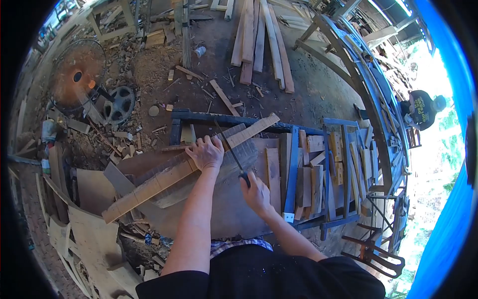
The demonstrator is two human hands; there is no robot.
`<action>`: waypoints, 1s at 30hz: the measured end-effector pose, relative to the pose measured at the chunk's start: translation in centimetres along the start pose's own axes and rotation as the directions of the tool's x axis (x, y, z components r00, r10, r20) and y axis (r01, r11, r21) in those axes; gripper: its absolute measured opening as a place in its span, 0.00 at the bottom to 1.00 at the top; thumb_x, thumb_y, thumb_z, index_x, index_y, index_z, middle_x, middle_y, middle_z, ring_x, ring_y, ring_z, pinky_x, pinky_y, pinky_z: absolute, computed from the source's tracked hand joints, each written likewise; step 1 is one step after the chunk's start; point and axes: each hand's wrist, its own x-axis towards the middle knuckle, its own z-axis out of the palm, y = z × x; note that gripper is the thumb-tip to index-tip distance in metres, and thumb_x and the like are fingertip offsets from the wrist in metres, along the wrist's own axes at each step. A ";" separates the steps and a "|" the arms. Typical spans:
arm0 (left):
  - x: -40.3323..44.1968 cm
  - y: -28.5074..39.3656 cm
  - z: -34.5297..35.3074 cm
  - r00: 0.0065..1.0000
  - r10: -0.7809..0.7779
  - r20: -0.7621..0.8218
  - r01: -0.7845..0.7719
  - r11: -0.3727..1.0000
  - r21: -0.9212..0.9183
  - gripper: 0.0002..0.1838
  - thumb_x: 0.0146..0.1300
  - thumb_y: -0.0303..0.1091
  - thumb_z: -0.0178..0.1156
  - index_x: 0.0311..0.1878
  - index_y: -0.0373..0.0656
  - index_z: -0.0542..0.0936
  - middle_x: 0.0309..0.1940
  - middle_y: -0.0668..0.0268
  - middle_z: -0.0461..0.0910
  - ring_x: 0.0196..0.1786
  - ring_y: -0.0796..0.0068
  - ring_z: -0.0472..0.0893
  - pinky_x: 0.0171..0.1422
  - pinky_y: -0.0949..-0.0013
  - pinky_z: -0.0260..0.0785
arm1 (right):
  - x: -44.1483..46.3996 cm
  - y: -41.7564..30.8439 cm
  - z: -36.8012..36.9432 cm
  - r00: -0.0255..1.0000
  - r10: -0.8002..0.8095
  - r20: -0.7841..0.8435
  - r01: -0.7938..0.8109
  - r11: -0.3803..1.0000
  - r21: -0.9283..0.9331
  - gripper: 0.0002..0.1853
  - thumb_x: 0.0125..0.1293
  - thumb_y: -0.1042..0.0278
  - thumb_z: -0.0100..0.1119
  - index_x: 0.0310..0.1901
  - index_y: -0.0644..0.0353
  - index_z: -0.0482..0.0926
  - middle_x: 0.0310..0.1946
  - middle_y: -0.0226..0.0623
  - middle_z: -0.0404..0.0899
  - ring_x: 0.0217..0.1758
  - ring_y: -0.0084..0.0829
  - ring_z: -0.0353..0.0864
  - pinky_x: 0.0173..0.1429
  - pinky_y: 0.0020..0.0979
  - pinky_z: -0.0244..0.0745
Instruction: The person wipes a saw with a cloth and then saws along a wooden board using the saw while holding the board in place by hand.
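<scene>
A long wooden plank [164, 180] lies aslant over a thick grey wood block [239, 160] on the workbench. My left hand [205, 153] presses down on the plank, its fingers curled over the far edge. Just to the right, my right hand [256, 193] is closed around the dark handle of a handsaw [233, 153]. The saw's thin blade crosses the plank a little right of my left hand. Whether the teeth have cut into the wood cannot be made out.
Cut wood pieces [311, 184] and a blue metal bar [292, 174] lie at the bench's right. Long boards [256, 40] rest on the ground ahead. A round fan [78, 74] stands left among scraps. Another person [422, 109] is at far right, beyond a long table [356, 74].
</scene>
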 end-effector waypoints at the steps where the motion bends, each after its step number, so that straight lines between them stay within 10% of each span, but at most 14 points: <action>1: 0.0 0.0 0.1 0.999 -0.006 0.040 0.006 1.000 -0.007 0.20 0.67 0.52 0.49 0.39 0.49 0.83 0.38 0.60 0.84 0.47 0.57 0.81 0.62 0.45 0.58 | 1.2 -0.3 0.6 0.999 -0.009 -0.036 0.009 1.000 0.007 0.12 0.69 0.55 0.57 0.42 0.55 0.73 0.28 0.51 0.80 0.29 0.56 0.81 0.33 0.52 0.77; 6: 0.1 -0.6 -0.4 1.000 -0.008 0.028 0.009 0.999 -0.036 0.18 0.66 0.51 0.51 0.42 0.49 0.83 0.38 0.62 0.84 0.48 0.57 0.81 0.65 0.41 0.55 | 4.6 -1.1 2.4 1.000 -0.014 -0.028 0.014 1.000 -0.009 0.14 0.70 0.53 0.56 0.43 0.54 0.71 0.28 0.52 0.81 0.31 0.57 0.82 0.34 0.53 0.77; 7: 0.1 -1.2 -0.4 0.998 -0.062 -0.022 0.050 0.936 -0.350 0.15 0.65 0.49 0.55 0.41 0.49 0.82 0.37 0.62 0.83 0.45 0.58 0.81 0.62 0.45 0.60 | 4.7 -1.0 2.4 0.999 -0.014 -0.030 0.013 1.000 -0.021 0.14 0.70 0.52 0.55 0.43 0.54 0.71 0.28 0.52 0.81 0.31 0.57 0.82 0.34 0.53 0.77; 9: 1.1 -2.1 -0.3 0.954 -0.288 -0.083 0.083 0.520 -0.850 0.10 0.61 0.41 0.66 0.36 0.46 0.78 0.33 0.66 0.82 0.37 0.72 0.81 0.46 0.60 0.71 | 4.7 -1.1 2.2 0.999 -0.008 -0.038 0.007 1.000 -0.021 0.14 0.70 0.52 0.55 0.44 0.54 0.70 0.28 0.52 0.81 0.31 0.57 0.82 0.34 0.54 0.77; 10: 1.5 -2.9 -1.3 0.957 -0.275 -0.094 0.068 0.524 -0.849 0.10 0.61 0.41 0.66 0.36 0.46 0.78 0.33 0.66 0.82 0.37 0.72 0.81 0.46 0.60 0.71 | 4.6 -1.2 2.2 1.000 -0.002 -0.024 0.001 1.000 -0.029 0.14 0.70 0.52 0.55 0.44 0.53 0.70 0.28 0.52 0.81 0.32 0.57 0.82 0.35 0.54 0.77; 12: 1.9 -4.8 -5.9 0.911 -0.369 0.185 0.171 -0.071 -0.983 0.08 0.62 0.35 0.65 0.34 0.45 0.76 0.28 0.69 0.77 0.32 0.78 0.78 0.38 0.65 0.72 | 4.7 -1.0 2.4 0.999 -0.006 -0.036 0.006 1.000 -0.011 0.14 0.70 0.51 0.55 0.45 0.53 0.70 0.28 0.53 0.81 0.32 0.57 0.82 0.35 0.54 0.77; 16: -0.2 -6.6 -24.2 0.907 -0.266 -0.327 -0.357 -0.073 -0.931 0.01 0.67 0.25 0.56 0.37 0.40 0.74 0.33 0.66 0.75 0.32 0.77 0.75 0.41 0.75 0.73 | 5.1 -1.1 2.4 1.000 0.021 -0.010 -0.021 1.000 -0.010 0.15 0.70 0.51 0.54 0.45 0.53 0.70 0.30 0.54 0.83 0.34 0.58 0.83 0.37 0.55 0.77; 17: -1.1 -7.1 -27.7 0.798 -0.271 -0.538 -0.517 0.150 -0.843 0.16 0.72 0.40 0.44 0.34 0.40 0.73 0.29 0.63 0.73 0.37 0.68 0.75 0.52 0.59 0.69 | 5.1 -1.2 2.4 1.000 0.017 -0.012 -0.017 1.000 -0.012 0.15 0.70 0.51 0.54 0.45 0.53 0.70 0.30 0.54 0.83 0.34 0.58 0.83 0.37 0.55 0.77; 18: -1.6 -8.4 -31.4 0.619 -0.134 -0.774 -0.776 0.049 -0.629 0.18 0.73 0.41 0.41 0.35 0.37 0.72 0.33 0.61 0.74 0.40 0.66 0.75 0.54 0.55 0.68 | 5.2 -1.3 2.4 0.999 0.034 -0.001 -0.034 0.999 -0.025 0.15 0.70 0.50 0.53 0.46 0.53 0.71 0.31 0.54 0.83 0.35 0.59 0.83 0.38 0.56 0.76; 19: -4.4 -8.5 -34.3 0.589 -0.380 -0.713 -0.591 0.400 -0.701 0.16 0.73 0.41 0.43 0.38 0.41 0.74 0.38 0.62 0.75 0.44 0.64 0.74 0.57 0.53 0.66 | 5.2 -1.4 2.3 0.999 0.049 0.011 -0.049 0.998 -0.039 0.16 0.71 0.50 0.53 0.47 0.53 0.71 0.32 0.55 0.83 0.35 0.59 0.83 0.38 0.56 0.76; 20: -5.5 -14.2 -36.7 0.578 0.054 -0.814 -0.799 -0.166 -0.578 0.14 0.73 0.43 0.47 0.44 0.46 0.77 0.43 0.64 0.75 0.48 0.64 0.72 0.60 0.53 0.63 | 5.1 -1.5 2.3 0.999 0.037 0.013 -0.037 0.998 -0.046 0.16 0.71 0.50 0.53 0.47 0.53 0.71 0.32 0.55 0.83 0.35 0.59 0.83 0.38 0.56 0.76; 21: -6.9 -9.9 -39.9 0.376 -0.163 -0.912 -0.893 0.200 -0.404 0.11 0.72 0.44 0.50 0.42 0.50 0.78 0.38 0.68 0.73 0.45 0.69 0.71 0.61 0.57 0.61 | 5.0 -1.6 2.3 0.999 0.051 0.016 -0.050 0.998 -0.044 0.16 0.71 0.49 0.52 0.47 0.53 0.71 0.33 0.55 0.83 0.37 0.60 0.83 0.40 0.57 0.76; 23: -8.8 -10.3 -43.9 0.407 -0.299 -0.863 -0.875 -0.399 -0.274 0.10 0.68 0.44 0.55 0.39 0.48 0.77 0.39 0.68 0.75 0.44 0.71 0.71 0.56 0.63 0.62 | 5.3 -1.7 2.3 0.999 0.048 0.017 -0.047 0.998 -0.047 0.16 0.71 0.49 0.51 0.48 0.53 0.70 0.33 0.55 0.83 0.38 0.61 0.82 0.41 0.57 0.76; 30: -10.9 -14.3 -49.7 0.286 0.154 -0.946 -0.875 -0.360 -0.323 0.14 0.64 0.52 0.59 0.48 0.60 0.77 0.53 0.73 0.70 0.55 0.75 0.66 0.61 0.60 0.56 | 5.1 -2.0 2.1 0.996 0.081 0.035 -0.079 0.996 -0.050 0.17 0.71 0.48 0.50 0.47 0.54 0.70 0.36 0.57 0.83 0.40 0.62 0.82 0.44 0.57 0.76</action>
